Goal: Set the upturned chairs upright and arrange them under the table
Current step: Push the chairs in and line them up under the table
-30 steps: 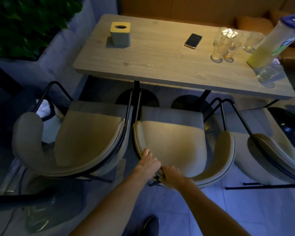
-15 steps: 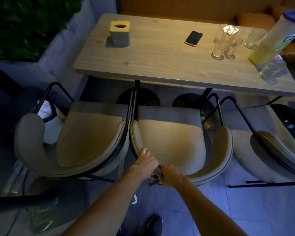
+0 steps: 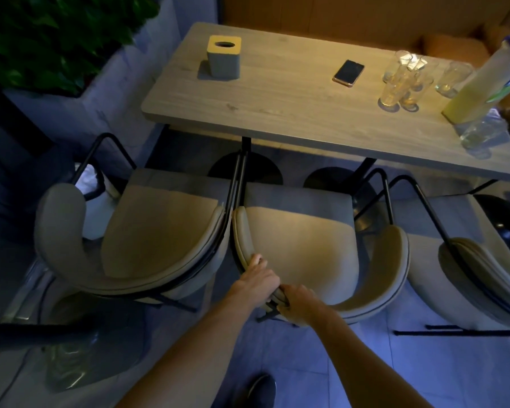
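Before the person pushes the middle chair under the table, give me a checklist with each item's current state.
1. Grip: left hand and right hand hold the middle chair by its backrest: ok.
2. Upright stance of middle chair: ok.
3. Clearance from left chair: cannot tell; black frames run side by side.
4. Clearance from right chair: ok, backrests apart.
5. Path: pedestal bases under the table, ahead of the seat: cannot tell if legs clear.

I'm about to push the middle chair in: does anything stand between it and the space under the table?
The left hand and right hand grip the middle chair by its backrest. Under the table, two round black bases stand ahead and may stop its legs; the left chair crowds its side.
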`<move>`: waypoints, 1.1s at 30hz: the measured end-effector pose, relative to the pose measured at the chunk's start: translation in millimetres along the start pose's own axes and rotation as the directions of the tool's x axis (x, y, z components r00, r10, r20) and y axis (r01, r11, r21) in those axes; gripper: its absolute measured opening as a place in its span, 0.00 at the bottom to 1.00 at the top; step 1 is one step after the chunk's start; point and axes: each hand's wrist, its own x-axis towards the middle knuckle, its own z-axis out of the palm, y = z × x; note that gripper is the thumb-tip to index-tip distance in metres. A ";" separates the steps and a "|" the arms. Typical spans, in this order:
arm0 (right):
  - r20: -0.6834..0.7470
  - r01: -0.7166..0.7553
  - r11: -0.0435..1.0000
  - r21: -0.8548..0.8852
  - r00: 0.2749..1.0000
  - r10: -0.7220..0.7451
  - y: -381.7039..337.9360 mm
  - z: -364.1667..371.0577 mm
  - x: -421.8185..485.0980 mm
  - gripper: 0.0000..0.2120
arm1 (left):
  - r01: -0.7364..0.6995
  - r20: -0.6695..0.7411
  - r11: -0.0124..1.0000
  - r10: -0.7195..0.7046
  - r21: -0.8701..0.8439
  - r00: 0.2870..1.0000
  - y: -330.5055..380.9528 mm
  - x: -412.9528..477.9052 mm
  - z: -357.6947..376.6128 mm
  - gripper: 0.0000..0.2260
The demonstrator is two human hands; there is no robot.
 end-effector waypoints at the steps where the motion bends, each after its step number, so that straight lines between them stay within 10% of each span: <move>1: -0.003 0.000 1.000 -0.002 1.000 0.000 0.4 0.2 -0.6 0.16 | 0.008 0.005 1.000 -0.008 0.019 1.000 2.7 -0.9 -1.8 0.02; 11: 0.024 0.011 0.992 -0.128 1.000 -0.008 32.6 -7.8 -26.7 0.30 | 0.055 -0.001 0.998 -0.055 0.027 0.998 4.3 1.8 3.1 0.05; 33: -0.043 0.020 0.960 -0.280 0.999 -0.033 80.7 -1.9 -21.0 0.26 | -0.004 0.002 0.999 0.004 0.046 1.000 -9.2 19.2 14.7 0.09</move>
